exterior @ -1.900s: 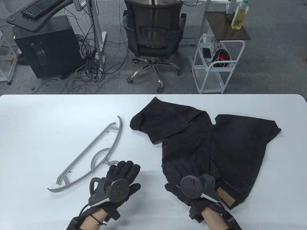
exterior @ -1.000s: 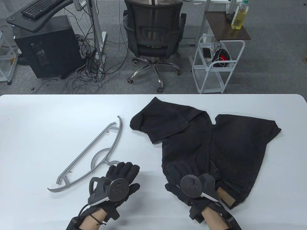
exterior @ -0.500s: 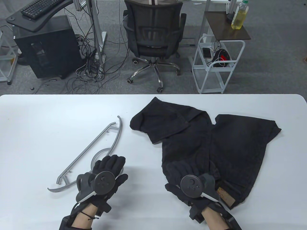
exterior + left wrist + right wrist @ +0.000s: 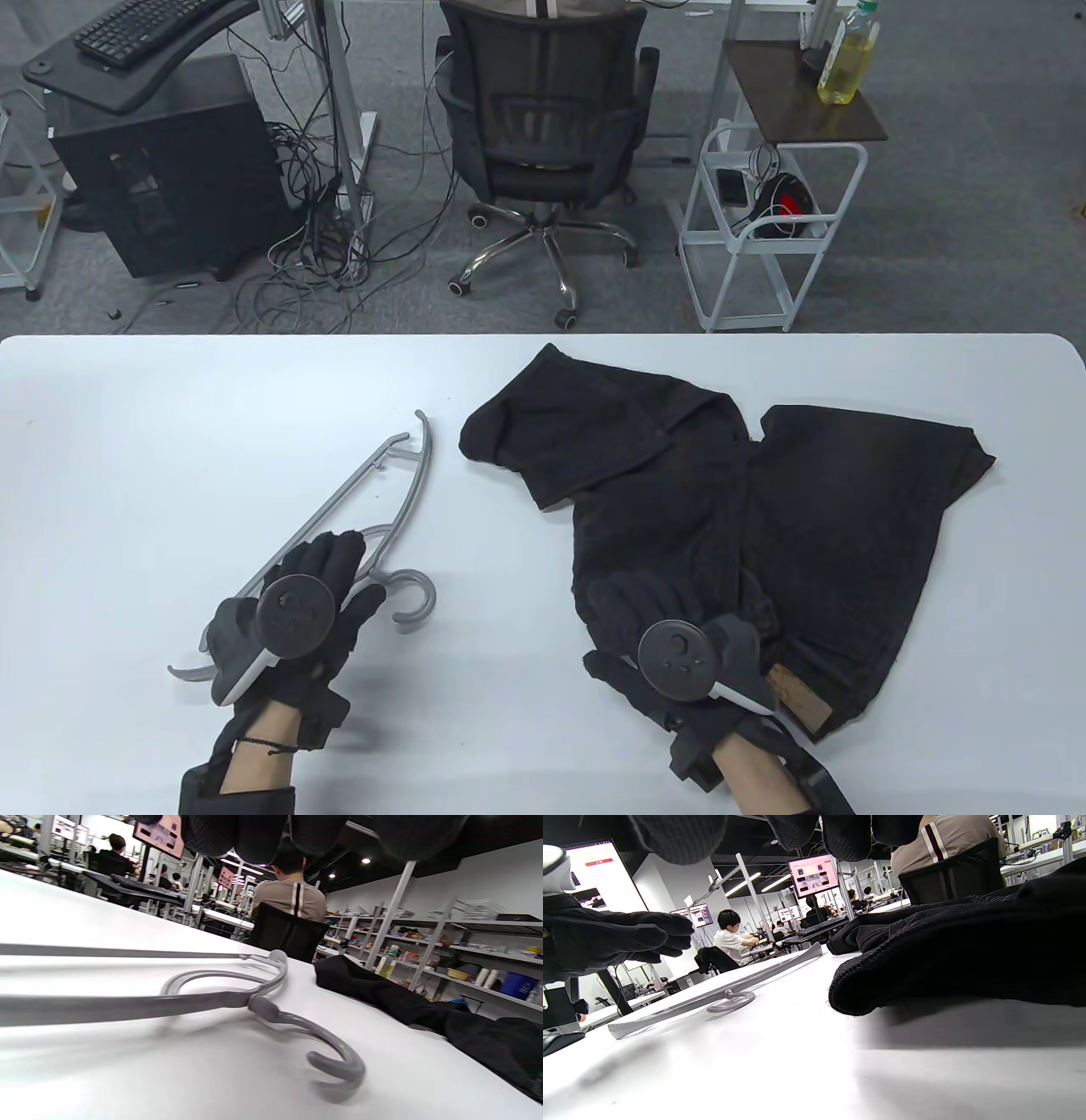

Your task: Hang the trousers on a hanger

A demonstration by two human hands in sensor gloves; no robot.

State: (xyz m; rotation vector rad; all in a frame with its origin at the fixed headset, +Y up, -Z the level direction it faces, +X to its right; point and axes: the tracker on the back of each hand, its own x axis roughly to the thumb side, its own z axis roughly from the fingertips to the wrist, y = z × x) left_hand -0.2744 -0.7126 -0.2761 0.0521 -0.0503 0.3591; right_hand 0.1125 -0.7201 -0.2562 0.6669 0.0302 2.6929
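Grey plastic hanger [image 4: 339, 526] lies flat on the white table [image 4: 127, 441], just left of the black trousers [image 4: 764, 526], not touching them. Left hand [image 4: 314, 594] sits over the hanger's middle, fingers laid across the bars near the neck; can't tell from the table view whether they actually grip it, and the left wrist view shows only fingertips hanging above the bars, hook [image 4: 326, 1052] lying free on the table on the trousers' side. Right hand [image 4: 662, 637] rests flat on the trousers at their near left corner, fingers roughly together, pressing cloth, not pinching. Trousers are rumpled, one leg folded over toward the hanger, waistband patch [image 4: 797, 692] just right of the right hand. Step in hand looks like picking up the hanger. To do it well: wrap fingers round the lower bar close to the neck so it doesn't swing, lift it level, keep the hook pointing away from the cloth so it won't snag. Right hand should hold the fabric pinned, then the legs probably need straightening before threading through.
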